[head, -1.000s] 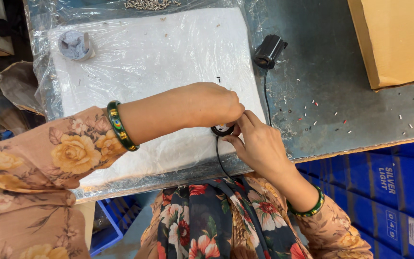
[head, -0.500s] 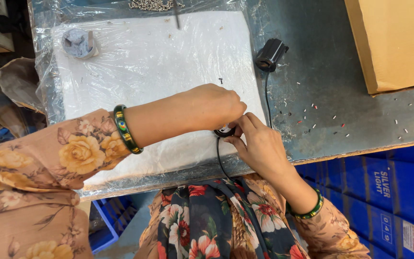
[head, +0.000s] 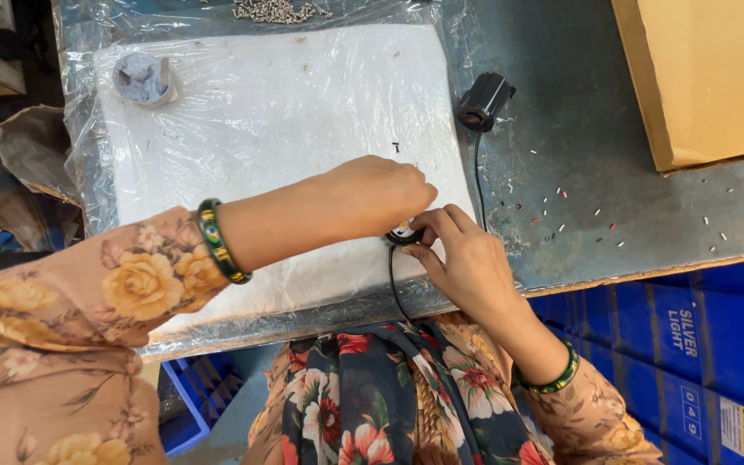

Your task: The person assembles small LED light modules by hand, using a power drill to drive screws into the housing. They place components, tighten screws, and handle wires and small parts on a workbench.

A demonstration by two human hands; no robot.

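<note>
Both hands meet at the near edge of the white foam pad (head: pixel 286 112). Our left hand (head: pixel 381 194) comes in from the left with the fist curled, knuckles up, its fingertips closed down on a small round black part (head: pixel 402 234); our right hand (head: pixel 467 263) comes up from the near right, index finger and thumb narrowed to a pinch against the same part. We judge that one hand steadies the piece while the other works it, which would explain why both press in from opposite sides. The part lies between the two sets of fingertips, mostly hidden under the left fist, so we cannot tell its full shape. A thin black cable (head: pixel 392 284) drops from it over the bench edge toward the lap. The pad, wrapped in clear plastic film (head: pixel 79 164), probably gives a soft, clean surface for small work. Farther right, on the bare grey bench (head: pixel 579 129), sits a black block-shaped device (head: pixel 484 99) with its own thin lead (head: pixel 478 185) running toward the hands. Scattered around lie tiny coloured offcuts (head: pixel 561 211). At the far left corner of the pad rests a grey tape roll (head: pixel 141 77); at the far edge, a heap of small metal screws (head: pixel 277 10). A cardboard box (head: pixel 708 77) stands far right, and blue crates (head: pixel 699 344) lie below the bench
</note>
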